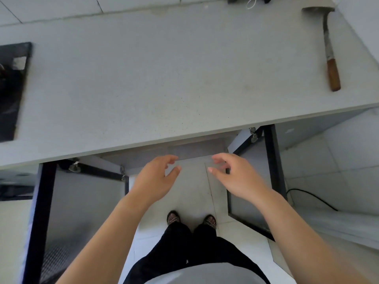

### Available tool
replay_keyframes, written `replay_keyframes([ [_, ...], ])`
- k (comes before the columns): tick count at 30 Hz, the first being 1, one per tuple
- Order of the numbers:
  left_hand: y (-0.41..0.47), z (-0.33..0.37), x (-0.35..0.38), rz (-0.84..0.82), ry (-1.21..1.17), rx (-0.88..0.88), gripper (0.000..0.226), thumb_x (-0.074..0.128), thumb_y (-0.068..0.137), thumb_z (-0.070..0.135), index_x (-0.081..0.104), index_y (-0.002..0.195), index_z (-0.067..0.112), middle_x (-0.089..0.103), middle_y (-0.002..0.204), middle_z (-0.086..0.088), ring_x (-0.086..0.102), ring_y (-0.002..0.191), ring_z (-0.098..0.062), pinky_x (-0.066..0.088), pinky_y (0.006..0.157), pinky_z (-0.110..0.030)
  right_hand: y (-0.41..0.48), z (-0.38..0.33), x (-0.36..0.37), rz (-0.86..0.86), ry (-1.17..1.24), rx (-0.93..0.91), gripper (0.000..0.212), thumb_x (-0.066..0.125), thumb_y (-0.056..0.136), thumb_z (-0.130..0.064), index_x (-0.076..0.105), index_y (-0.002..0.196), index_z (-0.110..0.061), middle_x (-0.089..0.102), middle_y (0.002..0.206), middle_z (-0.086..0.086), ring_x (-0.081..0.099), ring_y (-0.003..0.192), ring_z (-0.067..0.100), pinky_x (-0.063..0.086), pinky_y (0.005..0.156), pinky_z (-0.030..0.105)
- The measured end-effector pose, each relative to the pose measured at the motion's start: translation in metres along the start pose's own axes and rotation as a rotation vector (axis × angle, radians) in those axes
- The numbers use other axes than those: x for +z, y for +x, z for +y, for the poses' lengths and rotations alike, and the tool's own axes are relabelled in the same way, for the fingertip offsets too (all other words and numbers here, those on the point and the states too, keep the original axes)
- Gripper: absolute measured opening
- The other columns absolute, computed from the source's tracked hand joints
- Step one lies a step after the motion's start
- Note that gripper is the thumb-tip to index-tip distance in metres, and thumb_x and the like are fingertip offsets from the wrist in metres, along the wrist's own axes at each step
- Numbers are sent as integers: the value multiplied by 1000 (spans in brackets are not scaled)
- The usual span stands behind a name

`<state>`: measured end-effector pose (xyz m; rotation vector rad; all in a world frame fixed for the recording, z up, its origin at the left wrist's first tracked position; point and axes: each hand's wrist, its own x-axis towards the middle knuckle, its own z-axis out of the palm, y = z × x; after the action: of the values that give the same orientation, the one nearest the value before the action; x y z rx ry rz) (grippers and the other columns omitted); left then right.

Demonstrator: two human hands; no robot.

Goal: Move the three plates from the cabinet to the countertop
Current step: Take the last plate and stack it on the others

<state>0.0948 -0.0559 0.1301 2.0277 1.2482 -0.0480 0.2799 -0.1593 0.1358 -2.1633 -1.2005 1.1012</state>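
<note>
At lower centre, left hand (pixel 155 177) and right hand (pixel 235 178) hang loosely open, empty. No plates show; best reach low into the open dark-framed cabinet (pixel 194 149) and grip rims firmly.

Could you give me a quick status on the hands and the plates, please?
Left hand and right hand open, empty, at the cabinet mouth. Plates not in view. Cleaver on counter, far right.

Both cabinet doors (pixel 264 177) swung wide (opening between unblocked); countertop (pixel 164 83) overhangs
</note>
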Motion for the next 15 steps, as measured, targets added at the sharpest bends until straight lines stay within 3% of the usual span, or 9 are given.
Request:
replay_keyframes([
  [11, 66, -76, 68, -28, 68, 31, 38, 47, 93, 38, 51, 128, 24, 56, 129, 5, 54, 113, -12, 36, 86, -20, 78, 64, 75, 36, 17, 36, 38, 58, 88, -37, 53, 123, -25, 57, 117, -10, 55, 101, 7, 43, 88, 24],
  [15, 108, -110, 101, 26, 79, 47, 36, 50, 92, 35, 54, 125, 22, 57, 128, 0, 56, 114, -22, 43, 90, -29, 115, 97, 105, 61, 28, 49, 38, 60, 87, -34, 56, 121, -20, 60, 117, -4, 57, 100, 11, 46, 89, 29],
])
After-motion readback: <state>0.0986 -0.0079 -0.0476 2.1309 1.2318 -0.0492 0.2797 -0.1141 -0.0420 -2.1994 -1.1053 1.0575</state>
